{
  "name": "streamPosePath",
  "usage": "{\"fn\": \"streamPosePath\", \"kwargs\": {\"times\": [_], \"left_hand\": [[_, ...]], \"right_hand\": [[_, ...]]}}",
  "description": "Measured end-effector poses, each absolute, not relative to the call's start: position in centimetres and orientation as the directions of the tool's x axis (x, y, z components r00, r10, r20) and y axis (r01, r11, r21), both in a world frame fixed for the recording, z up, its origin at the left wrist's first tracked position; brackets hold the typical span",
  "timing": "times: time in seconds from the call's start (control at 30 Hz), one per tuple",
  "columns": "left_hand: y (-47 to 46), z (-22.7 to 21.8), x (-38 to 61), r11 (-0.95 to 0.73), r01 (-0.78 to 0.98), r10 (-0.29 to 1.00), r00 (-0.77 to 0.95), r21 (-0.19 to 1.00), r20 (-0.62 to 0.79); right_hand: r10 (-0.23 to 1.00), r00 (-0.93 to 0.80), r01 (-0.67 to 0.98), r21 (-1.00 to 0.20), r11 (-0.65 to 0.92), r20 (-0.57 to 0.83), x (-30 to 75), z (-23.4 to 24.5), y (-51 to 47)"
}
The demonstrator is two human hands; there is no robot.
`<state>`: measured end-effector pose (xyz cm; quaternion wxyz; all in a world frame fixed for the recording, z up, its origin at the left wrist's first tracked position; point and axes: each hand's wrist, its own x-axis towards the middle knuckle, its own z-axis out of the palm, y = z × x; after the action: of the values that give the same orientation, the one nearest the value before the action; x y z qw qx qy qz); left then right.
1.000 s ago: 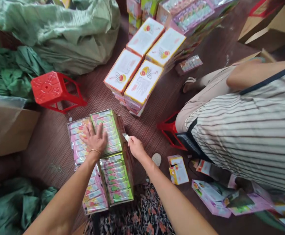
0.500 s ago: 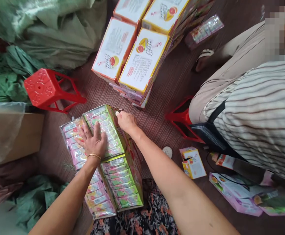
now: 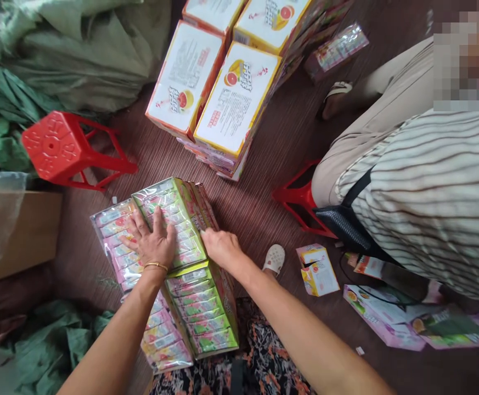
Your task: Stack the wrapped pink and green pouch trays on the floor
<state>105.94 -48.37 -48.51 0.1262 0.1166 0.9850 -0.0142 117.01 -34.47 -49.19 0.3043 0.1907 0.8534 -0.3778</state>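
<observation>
Left hand is lying flat and wide on the wrapped packs, while right hand is curling at their right edge, fingertips hiding, grip unclear.

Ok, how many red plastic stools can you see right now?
2. One red stool is on the floor at the left, beside the green sacks. A second stool is under the seated person in the striped shirt, mostly covered. Others may be hidden.
</observation>
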Motion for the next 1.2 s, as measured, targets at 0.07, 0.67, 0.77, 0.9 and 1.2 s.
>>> {"fn": "streamPosePath", "kwargs": {"times": [0.07,0.67,0.77,0.9,1.2], "left_hand": [[-48.3,-48.4,105.9,0.972,0.236,0.23,-0.94,0.006,-0.252],[-48.4,-49.4,106.5,0.965,0.257,0.262,-0.944,0.05,-0.202],[-48.5,-49.8,106.4,0.954,0.286,0.296,-0.942,0.087,-0.156],[-48.9,-50.4,106.4,0.946,0.316,0.322,-0.941,0.075,-0.103],[-48.5,-50.8,106.7,0.955,0.287,0.295,-0.946,0.07,-0.136]], "right_hand": [[0.061,-0.706,0.567,-0.512,0.645,-0.705,120.3,-48.7,-33.9],[0.014,-0.626,0.645,-0.509,0.57,-0.779,122.0,-56.5,-32.4],[0.227,-0.61,0.735,-0.434,0.521,-0.76,118.8,-58.3,-30.1],[0.174,-0.708,0.67,-0.573,0.471,-0.685,109.1,-62.7,-29.6],[-0.067,-0.618,0.624,-0.541,0.564,-0.783,119.6,-61.4,-33.5]]}}
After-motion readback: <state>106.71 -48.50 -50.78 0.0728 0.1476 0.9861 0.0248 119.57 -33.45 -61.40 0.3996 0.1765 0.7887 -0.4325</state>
